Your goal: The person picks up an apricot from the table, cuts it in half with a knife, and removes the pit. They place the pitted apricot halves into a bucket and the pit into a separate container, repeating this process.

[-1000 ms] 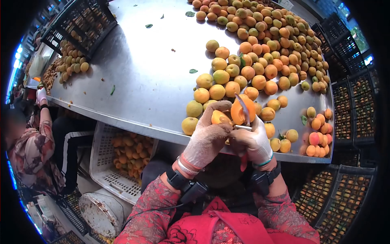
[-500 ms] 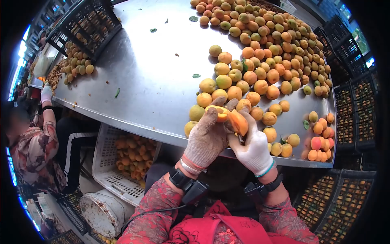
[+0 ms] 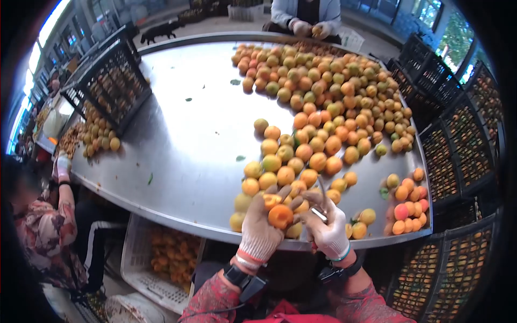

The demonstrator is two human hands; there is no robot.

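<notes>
My left hand (image 3: 260,230), in a dirty white knit glove, is closed around a split apricot (image 3: 280,216) whose hollowed side faces up. A second cut piece of apricot (image 3: 271,201) shows between its thumb and fingers. Just to the right, my gloved right hand (image 3: 329,229) grips a small knife (image 3: 319,215); its thin blade seems to point away from me, past the fingers. The two hands are close but apart, over the near edge of the metal table (image 3: 183,134). Whole apricots (image 3: 285,175) lie right beyond the fingertips.
A large heap of apricots (image 3: 344,91) covers the table's right side, with a smaller group (image 3: 410,204) at the corner. A black crate (image 3: 107,91) stands at left. Below sits a white crate of apricot halves (image 3: 175,255). Co-workers sit left (image 3: 43,215) and opposite (image 3: 307,16). Filled crates (image 3: 458,156) stack right.
The view has tilted up, bringing the opposite co-worker into sight. My right hand has drawn away from the cut apricot, which now rests in my left hand alone, and the knife shows more clearly.
</notes>
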